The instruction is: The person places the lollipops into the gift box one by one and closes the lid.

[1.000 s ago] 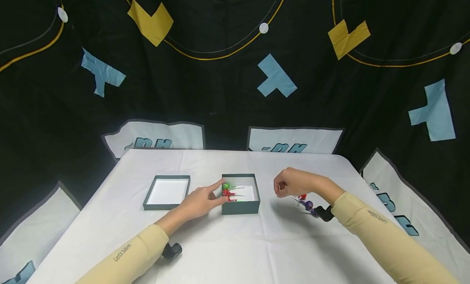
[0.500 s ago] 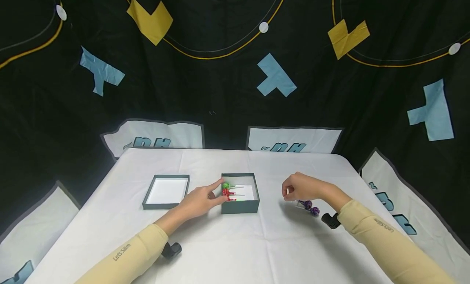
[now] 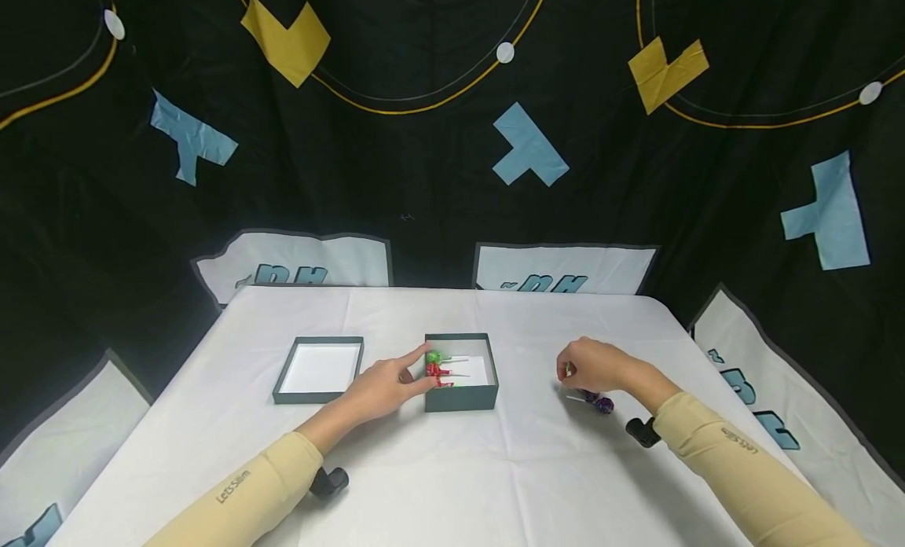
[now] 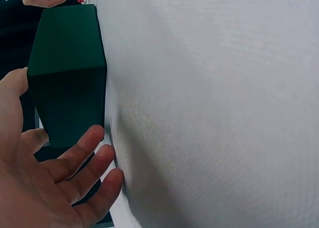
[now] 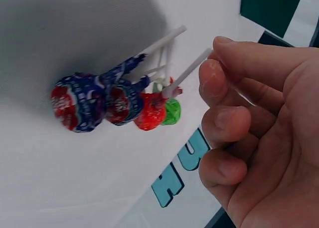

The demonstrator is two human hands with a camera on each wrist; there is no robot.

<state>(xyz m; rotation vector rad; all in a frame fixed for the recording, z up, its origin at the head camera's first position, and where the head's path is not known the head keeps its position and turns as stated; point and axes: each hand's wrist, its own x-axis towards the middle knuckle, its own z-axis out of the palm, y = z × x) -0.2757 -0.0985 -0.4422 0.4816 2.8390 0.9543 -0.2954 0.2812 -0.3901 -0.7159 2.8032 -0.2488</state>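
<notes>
My left hand rests against the left side of a dark green box, thumb and index finger spread at its rim, the other fingers loosely extended. Inside lie a green lollipop and red ones, sticks pointing right. Right of the box, my right hand is low over the table; its thumb and index fingertips pinch the end of a white lollipop stick. That stick leads to a red lollipop. Beside it are two purple-wrapped lollipops and a green lollipop.
A shallow box lid with a white inside lies left of the box. The white-covered table reaches back to a black curtain with blue and yellow shapes. Printed white panels stand behind the table.
My right hand has moved right and slightly toward me, down to the lollipops on the table. The left hand and the box stay in place.
</notes>
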